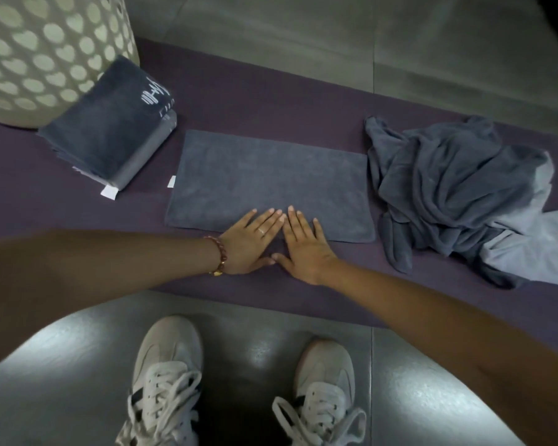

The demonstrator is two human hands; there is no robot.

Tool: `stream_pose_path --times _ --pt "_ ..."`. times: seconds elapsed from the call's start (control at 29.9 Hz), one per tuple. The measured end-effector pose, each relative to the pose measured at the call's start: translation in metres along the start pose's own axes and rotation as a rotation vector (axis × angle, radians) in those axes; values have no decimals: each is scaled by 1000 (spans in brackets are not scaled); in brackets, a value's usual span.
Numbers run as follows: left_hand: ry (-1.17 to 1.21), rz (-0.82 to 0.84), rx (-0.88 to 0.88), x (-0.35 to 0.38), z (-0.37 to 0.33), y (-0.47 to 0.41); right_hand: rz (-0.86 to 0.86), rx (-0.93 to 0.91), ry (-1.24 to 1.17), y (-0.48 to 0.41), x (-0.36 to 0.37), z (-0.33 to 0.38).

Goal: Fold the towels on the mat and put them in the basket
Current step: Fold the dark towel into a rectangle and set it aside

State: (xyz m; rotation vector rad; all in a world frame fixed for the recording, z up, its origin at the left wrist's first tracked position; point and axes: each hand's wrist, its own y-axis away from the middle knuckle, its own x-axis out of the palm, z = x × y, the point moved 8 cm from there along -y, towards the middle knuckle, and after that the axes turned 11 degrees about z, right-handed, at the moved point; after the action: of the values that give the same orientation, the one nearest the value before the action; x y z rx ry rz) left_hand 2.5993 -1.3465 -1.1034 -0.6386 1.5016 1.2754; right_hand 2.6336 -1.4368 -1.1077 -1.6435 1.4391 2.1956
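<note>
A dark grey towel (268, 175) lies flat as a rectangle in the middle of the purple mat (271, 101). My left hand (250, 241) and my right hand (303, 244) rest side by side on its near edge, fingers straight and flat, thumbs touching on the mat. A stack of folded grey towels (110, 140) sits to the left, leaning against the beige basket (45, 53) with its heart-shaped holes. A crumpled heap of grey towels (458, 188) lies on the right of the mat.
Grey tiled floor (400, 43) surrounds the mat. My two white sneakers (239, 387) stand on the floor just before the mat's near edge. White labels stick out from the flat towel and the stack.
</note>
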Motion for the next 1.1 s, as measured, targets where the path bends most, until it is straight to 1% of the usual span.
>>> stream_pose_path --times 0.1,0.23,0.3,0.37,0.44,0.47,0.5,0.57,0.6,0.7,0.77,0.8,0.84,0.9,0.97,1.0,1.07,1.1 --pt "2 -3 -46 24 13 21 -10 -29 60 15 17 -35" --pt "92 -59 -247 47 51 67 -27 59 1 48 42 -92" --pt "175 -33 -323 58 66 90 -18 141 -101 59 50 -115" --pt "249 -18 -424 64 78 104 -28 274 -244 66 49 -132" --pt "254 -91 -505 52 84 106 -104 412 -334 68 37 -137" --pt "232 -133 -496 42 84 102 -174 434 -338 66 25 -132" --pt "211 -158 -449 32 81 94 -251 401 -319 62 11 -123" --pt "205 -155 -354 16 77 71 -332 240 -249 46 -15 -91" --pt "240 -125 -345 10 80 57 -326 168 -224 36 -23 -75" --pt "290 -27 -346 4 94 17 -255 57 -245 1 -45 -38" --pt "271 21 -338 14 102 6 -205 -40 -171 -13 -46 -20" --pt "276 15 -354 18 108 10 -164 -64 -114 -17 -38 -21" --pt "285 2 -375 24 113 19 -139 -49 -84 -16 -29 -33" --pt "295 -56 -395 37 118 39 -144 96 -120 -6 -11 -80" --pt "291 -34 -392 48 126 56 -142 265 -203 8 0 -124" --pt "283 -26 -382 50 131 59 -120 315 -251 15 3 -139" --pt "275 -45 -375 44 140 58 -122 374 -320 20 -3 -151" --pt "276 -56 -372 36 145 55 -180 372 -316 17 -12 -149"
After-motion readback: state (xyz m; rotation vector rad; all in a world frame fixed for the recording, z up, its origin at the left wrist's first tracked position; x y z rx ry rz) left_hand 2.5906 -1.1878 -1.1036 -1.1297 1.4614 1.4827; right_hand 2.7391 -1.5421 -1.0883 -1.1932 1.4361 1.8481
